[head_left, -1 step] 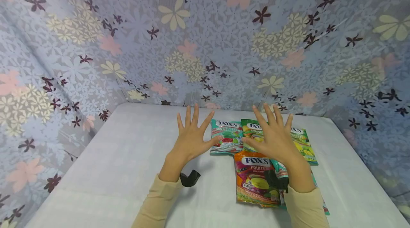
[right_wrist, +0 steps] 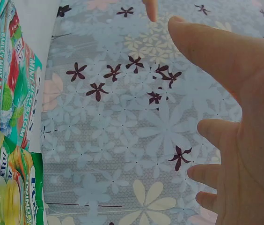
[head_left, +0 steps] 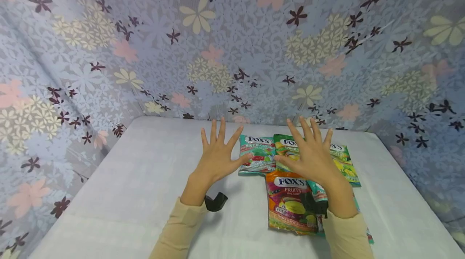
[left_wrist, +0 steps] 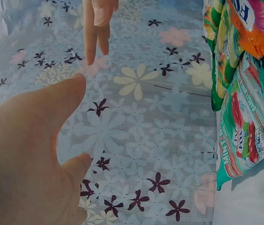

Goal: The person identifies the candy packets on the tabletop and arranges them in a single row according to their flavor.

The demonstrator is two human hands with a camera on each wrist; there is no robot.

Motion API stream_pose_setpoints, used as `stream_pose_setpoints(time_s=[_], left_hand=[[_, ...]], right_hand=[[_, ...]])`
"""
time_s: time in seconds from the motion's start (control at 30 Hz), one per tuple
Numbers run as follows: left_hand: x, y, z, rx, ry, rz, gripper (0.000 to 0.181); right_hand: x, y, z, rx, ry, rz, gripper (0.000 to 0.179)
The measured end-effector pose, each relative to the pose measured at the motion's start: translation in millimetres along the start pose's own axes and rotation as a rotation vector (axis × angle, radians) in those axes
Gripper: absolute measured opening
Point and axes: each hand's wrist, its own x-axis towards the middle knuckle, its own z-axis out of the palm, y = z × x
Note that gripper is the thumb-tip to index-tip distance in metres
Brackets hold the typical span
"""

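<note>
Both hands are held out with fingers spread, holding nothing. The left hand (head_left: 218,156) is beside a teal Fox's Mint Blossom candy bag (head_left: 257,154), its thumb toward the bag. In the head view the right hand (head_left: 312,156) covers parts of a green Fox's candy bag (head_left: 285,150) and a yellow-green one (head_left: 346,168). An orange Fox's Fruits bag (head_left: 288,206) lies nearer, overlapping another teal bag (head_left: 319,194) mostly hidden by the right wrist. In the left wrist view, the left hand (left_wrist: 24,150) appears apart from the bags; the right wrist view likewise shows the right hand (right_wrist: 244,117).
The bags lie on a white-covered table (head_left: 120,194), right of its middle. A floral cloth (head_left: 232,49) hangs behind the table and along both sides. A black wrist mount (head_left: 216,202) sits at the left wrist, another (head_left: 314,204) at the right.
</note>
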Motion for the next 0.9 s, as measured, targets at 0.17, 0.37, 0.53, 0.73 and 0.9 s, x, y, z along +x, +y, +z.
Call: stream_pose_setpoints(time_s=[0.17, 0.37, 0.53, 0.73, 0.9], left_hand=[[-0.1, -1.0, 0.7, -0.012, 0.004, 0.0, 0.083], [-0.1, -0.4, 1.1, -0.043, 0.005, 0.002, 0.082], [-3.6, 0.5, 1.2, -0.066, -0.014, -0.015, 0.078], [-3.0, 3.4, 0.6, -0.253, 0.001, -0.079, 0.064], [2.0, 6.3, -1.4, -0.363, 0.019, -0.121, 0.051]], right_hand=[[-0.7, -1, 0, -0.004, -0.006, -0.003, 0.102], [-0.2, -2, 2, 0.027, -0.001, -0.004, 0.103], [-1.7, -1, 6, 0.148, -0.034, 0.001, 0.103], [-0.1, 0, 10, 0.305, -0.049, 0.031, 0.09], [2.5, 3, 10, 0.357, -0.063, 0.07, 0.084]])
